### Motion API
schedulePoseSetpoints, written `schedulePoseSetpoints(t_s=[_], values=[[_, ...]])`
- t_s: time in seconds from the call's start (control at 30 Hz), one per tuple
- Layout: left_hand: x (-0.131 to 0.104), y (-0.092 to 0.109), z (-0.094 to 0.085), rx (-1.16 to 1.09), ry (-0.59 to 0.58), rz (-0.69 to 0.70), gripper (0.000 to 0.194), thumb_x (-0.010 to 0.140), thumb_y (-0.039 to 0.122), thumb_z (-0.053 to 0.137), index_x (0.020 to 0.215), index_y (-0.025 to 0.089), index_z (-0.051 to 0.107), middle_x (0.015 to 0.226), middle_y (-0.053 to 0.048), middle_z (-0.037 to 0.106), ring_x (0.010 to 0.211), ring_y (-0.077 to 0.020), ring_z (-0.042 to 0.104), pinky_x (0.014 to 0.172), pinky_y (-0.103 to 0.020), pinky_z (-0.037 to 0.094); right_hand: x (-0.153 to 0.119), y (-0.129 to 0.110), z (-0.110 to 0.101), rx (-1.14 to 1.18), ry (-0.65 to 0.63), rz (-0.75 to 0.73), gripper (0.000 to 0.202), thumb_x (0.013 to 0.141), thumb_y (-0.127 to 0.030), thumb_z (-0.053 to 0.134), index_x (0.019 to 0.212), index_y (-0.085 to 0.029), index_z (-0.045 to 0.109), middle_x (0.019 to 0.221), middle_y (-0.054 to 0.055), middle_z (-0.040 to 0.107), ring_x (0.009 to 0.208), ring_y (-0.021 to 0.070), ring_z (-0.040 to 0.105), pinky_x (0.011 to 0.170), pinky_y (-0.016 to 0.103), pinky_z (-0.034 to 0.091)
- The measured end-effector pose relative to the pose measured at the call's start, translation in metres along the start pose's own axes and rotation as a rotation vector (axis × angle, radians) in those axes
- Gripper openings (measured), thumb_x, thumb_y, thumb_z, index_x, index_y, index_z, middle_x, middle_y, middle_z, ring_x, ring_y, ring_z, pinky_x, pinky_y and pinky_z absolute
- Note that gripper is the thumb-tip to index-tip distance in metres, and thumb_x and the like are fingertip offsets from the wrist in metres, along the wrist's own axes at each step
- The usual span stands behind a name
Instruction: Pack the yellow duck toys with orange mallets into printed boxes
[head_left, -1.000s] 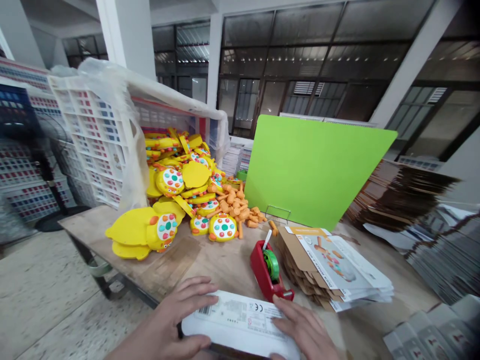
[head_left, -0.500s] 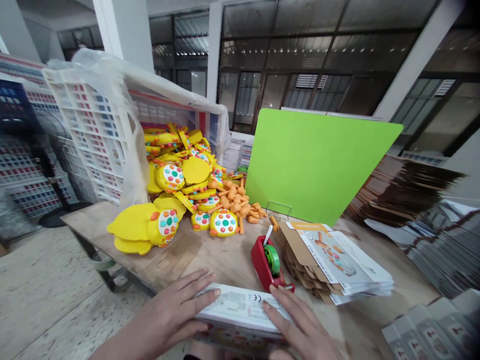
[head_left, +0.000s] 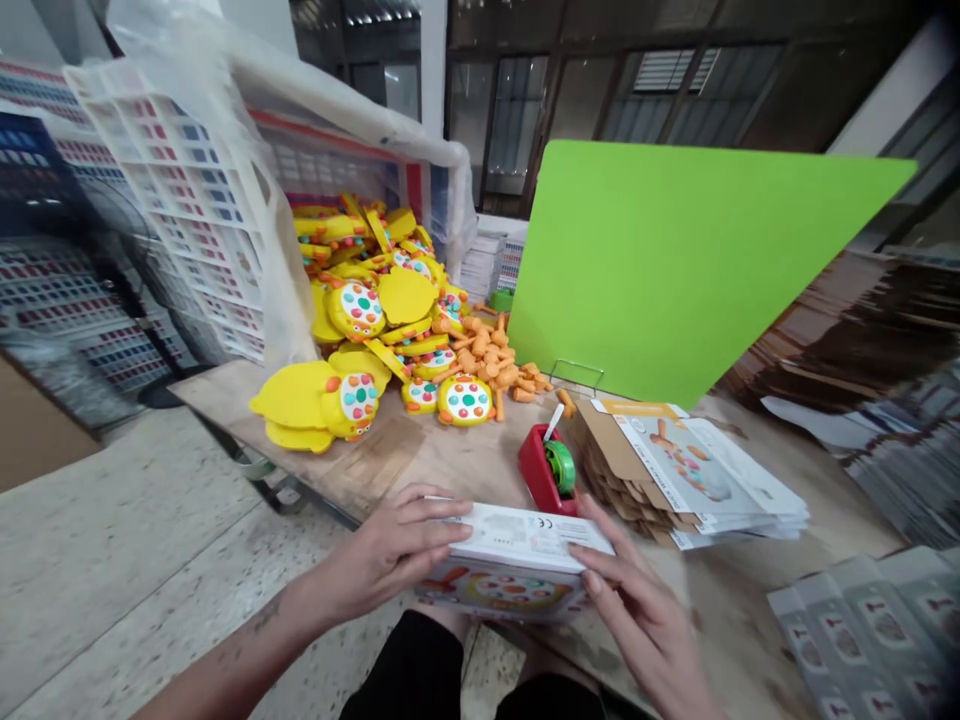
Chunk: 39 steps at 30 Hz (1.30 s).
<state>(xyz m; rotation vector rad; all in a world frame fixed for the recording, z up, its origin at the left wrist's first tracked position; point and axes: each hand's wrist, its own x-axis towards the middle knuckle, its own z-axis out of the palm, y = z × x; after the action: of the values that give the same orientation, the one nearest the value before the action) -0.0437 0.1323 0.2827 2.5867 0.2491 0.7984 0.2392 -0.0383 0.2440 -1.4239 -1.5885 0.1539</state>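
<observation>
A printed toy box (head_left: 517,590) stands at the table's near edge, its white narrow side with small print facing up. My left hand (head_left: 409,540) grips the box's left end, fingers over the top. My right hand (head_left: 630,590) holds the right end, fingers on the top and thumb toward the front. Just behind the box sits a red tape dispenser (head_left: 541,480) with a roll of green tape (head_left: 559,466). To the right of it lies a stack of flat printed cartons (head_left: 679,460).
Yellow duck-shaped toys (head_left: 405,295) spill from a tipped white crate (head_left: 180,150) beside a heap of orange mallets (head_left: 487,350). A green board (head_left: 675,260) stands behind. Grey printed packages (head_left: 862,630) lie at right. A wooden table (head_left: 442,465) carries these.
The view has tilted down, so more of the box's printed front and my legs show. Both hands remain on the box, with the left now wrapped further onto its end.
</observation>
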Motion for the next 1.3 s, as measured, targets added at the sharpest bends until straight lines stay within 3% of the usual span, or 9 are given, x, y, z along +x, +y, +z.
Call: schedulePoseSetpoints(t_s=[0.2, 0.4, 0.6, 0.8, 0.9, 1.03, 1.13, 1.23, 1.3], values=[[-0.005, 0.004, 0.002, 0.123, -0.158, 0.134, 0.045, 0.101, 0.030, 0.059, 0.145, 0.024, 0.051, 0.154, -0.013, 0.051, 0.144, -0.0253, 0.044, 0.114, -0.044, 0.047, 0.000, 0.004, -0.001, 0.012, -0.051, -0.044, 0.029, 0.098, -0.017, 0.057, 0.120, -0.029, 0.072, 0.159, 0.006, 0.043, 0.142, 0.0190, 0.048, 0.118, 0.029, 0.037], [-0.009, 0.011, 0.004, 0.218, -0.234, 0.157, 0.054, 0.097, 0.013, 0.062, 0.148, 0.021, 0.045, 0.156, -0.016, 0.048, 0.152, -0.0309, 0.031, 0.116, -0.050, 0.043, -0.002, 0.018, -0.007, -0.122, -0.122, -0.246, 0.044, 0.093, -0.012, 0.064, 0.134, -0.027, 0.062, 0.167, 0.006, 0.028, 0.149, 0.0223, 0.037, 0.121, 0.032, 0.035], [-0.009, 0.006, 0.017, 0.127, -0.129, 0.013, 0.056, 0.099, 0.016, 0.060, 0.151, 0.027, 0.041, 0.167, -0.017, 0.025, 0.150, -0.0321, 0.034, 0.114, -0.047, 0.046, -0.004, 0.025, -0.017, -0.231, -0.066, -0.283, 0.051, 0.092, -0.007, 0.063, 0.139, -0.027, 0.057, 0.161, 0.008, 0.039, 0.146, 0.0244, 0.043, 0.120, 0.039, 0.039], [-0.003, 0.000, 0.012, 0.117, -0.182, 0.080, 0.045, 0.101, 0.019, 0.057, 0.144, 0.032, 0.051, 0.155, -0.011, 0.048, 0.135, -0.0278, 0.051, 0.110, -0.045, 0.049, -0.013, 0.030, -0.013, -0.278, 0.056, -0.247, 0.042, 0.092, -0.011, 0.066, 0.132, -0.023, 0.061, 0.152, 0.011, 0.051, 0.140, 0.0231, 0.050, 0.115, 0.035, 0.045], [0.009, 0.011, 0.003, 0.151, -0.209, 0.068, 0.038, 0.100, 0.028, 0.060, 0.138, 0.030, 0.057, 0.149, -0.011, 0.055, 0.130, -0.0289, 0.055, 0.110, -0.050, 0.047, -0.014, 0.028, -0.005, -0.278, 0.120, -0.233, 0.036, 0.092, -0.011, 0.066, 0.126, -0.022, 0.064, 0.143, 0.012, 0.058, 0.136, 0.0216, 0.054, 0.113, 0.033, 0.046], [0.032, 0.034, -0.003, 0.256, -0.297, 0.009, 0.052, 0.091, 0.037, 0.071, 0.140, 0.027, 0.057, 0.145, -0.015, 0.058, 0.123, -0.0346, 0.061, 0.103, -0.053, 0.051, -0.012, 0.017, 0.000, -0.211, 0.099, -0.260, 0.036, 0.092, -0.010, 0.066, 0.125, -0.024, 0.066, 0.140, 0.010, 0.060, 0.137, 0.0215, 0.053, 0.112, 0.032, 0.047], [0.036, 0.039, -0.009, 0.314, -0.320, -0.018, 0.050, 0.093, 0.030, 0.067, 0.141, 0.031, 0.057, 0.140, -0.011, 0.063, 0.116, -0.0309, 0.067, 0.094, -0.044, 0.057, -0.009, 0.019, -0.004, -0.066, 0.073, -0.124, 0.034, 0.094, -0.016, 0.063, 0.127, -0.027, 0.064, 0.148, 0.010, 0.055, 0.138, 0.0234, 0.053, 0.110, 0.038, 0.048], [0.026, 0.031, -0.019, 0.450, -0.126, -0.061, 0.045, 0.098, 0.030, 0.058, 0.143, 0.033, 0.055, 0.139, -0.010, 0.062, 0.115, -0.0302, 0.068, 0.091, -0.042, 0.058, -0.002, 0.045, -0.009, 0.042, 0.260, 0.203, 0.024, 0.094, -0.036, 0.063, 0.112, -0.022, 0.068, 0.137, 0.013, 0.063, 0.129, 0.0271, 0.059, 0.106, 0.045, 0.050], [0.018, 0.026, -0.022, 0.567, 0.028, -0.098, 0.043, 0.101, 0.031, 0.051, 0.143, 0.029, 0.054, 0.137, -0.012, 0.062, 0.111, -0.0301, 0.069, 0.085, -0.040, 0.060, 0.008, 0.073, -0.007, 0.035, 0.363, 0.373, 0.033, 0.088, -0.051, 0.065, 0.097, -0.019, 0.070, 0.119, 0.015, 0.071, 0.114, 0.0293, 0.066, 0.100, 0.048, 0.053]])
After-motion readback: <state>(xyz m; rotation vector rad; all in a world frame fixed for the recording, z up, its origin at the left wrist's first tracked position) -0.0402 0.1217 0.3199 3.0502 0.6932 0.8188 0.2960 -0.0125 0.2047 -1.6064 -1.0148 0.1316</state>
